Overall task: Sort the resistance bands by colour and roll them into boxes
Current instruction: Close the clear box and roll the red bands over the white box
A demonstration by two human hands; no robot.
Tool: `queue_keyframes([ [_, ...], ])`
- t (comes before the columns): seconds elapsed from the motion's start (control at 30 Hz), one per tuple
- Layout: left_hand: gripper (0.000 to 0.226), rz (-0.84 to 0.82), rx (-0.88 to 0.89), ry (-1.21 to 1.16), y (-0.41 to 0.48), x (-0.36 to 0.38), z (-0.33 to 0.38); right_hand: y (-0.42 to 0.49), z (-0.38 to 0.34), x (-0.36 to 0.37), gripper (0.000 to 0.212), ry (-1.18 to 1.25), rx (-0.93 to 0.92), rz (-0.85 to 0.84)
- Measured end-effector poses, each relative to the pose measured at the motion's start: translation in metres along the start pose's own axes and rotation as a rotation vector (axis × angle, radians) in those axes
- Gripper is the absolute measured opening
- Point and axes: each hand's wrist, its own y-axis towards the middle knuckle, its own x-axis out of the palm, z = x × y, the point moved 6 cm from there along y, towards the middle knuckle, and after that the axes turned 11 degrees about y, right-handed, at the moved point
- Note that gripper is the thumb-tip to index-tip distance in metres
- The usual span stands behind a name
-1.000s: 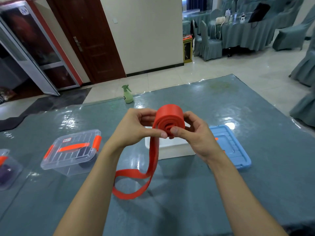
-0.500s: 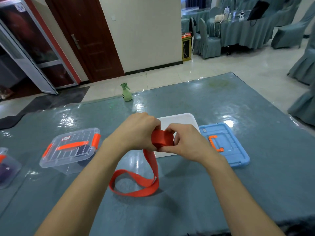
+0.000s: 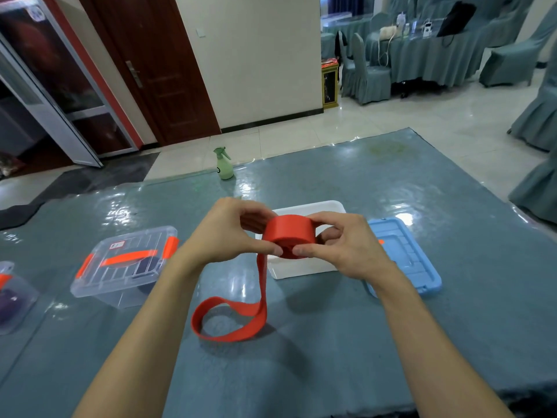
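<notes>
While both hands grip it above the bench (image 3: 391,342), the red resistance band (image 3: 288,235) is held as a partly wound coil: left hand (image 3: 229,233) pinching the coil's near face with thumb and fingers curled behind, right hand (image 3: 340,245) pinching the opposite side, thumb tips nearly meeting at the coil's face. Unwound tail of the band: hangs straight down from the coil, ends in a loose loop (image 3: 229,322) lying on the bench surface between the forearms.

Behind the coil: white open box (image 3: 304,268), resting on the bench, interior partly hidden by the hands. Just right of it, touching or nearly so: blue lid (image 3: 407,257), lying flat, an orange handle partly visible beside the right hand.

Left of the hands, well apart: clear lidded box (image 3: 120,267) with orange handle and clips, a dark item inside. At the far left edge: second clear box (image 3: 15,297), cropped, a purple item inside.

Far bench edge: pale green spray bottle (image 3: 224,164), upright.

Bench covering: grey-blue cloth under glossy clear sheet.
</notes>
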Motion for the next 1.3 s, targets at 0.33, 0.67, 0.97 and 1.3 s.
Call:
queue_keyframes([
  [0.33,0.063,-0.142,0.061,0.336,0.009,0.002,0.01,-0.001,-0.004,0.02,0.033,-0.147,-0.01,-0.108],
  [0.67,0.052,-0.031,0.063,-0.007,0.007,-0.013,0.006,0.003,-0.009,0.007,0.043,0.323,0.024,-0.096],
  [0.97,0.048,-0.02,0.035,-0.043,0.008,-0.002,0.009,0.004,-0.007,0.009,0.056,0.279,0.043,-0.11],
  [1.3,0.058,-0.163,0.095,0.506,0.015,-0.007,0.037,0.0,-0.02,0.015,0.036,-0.096,-0.013,-0.113],
])
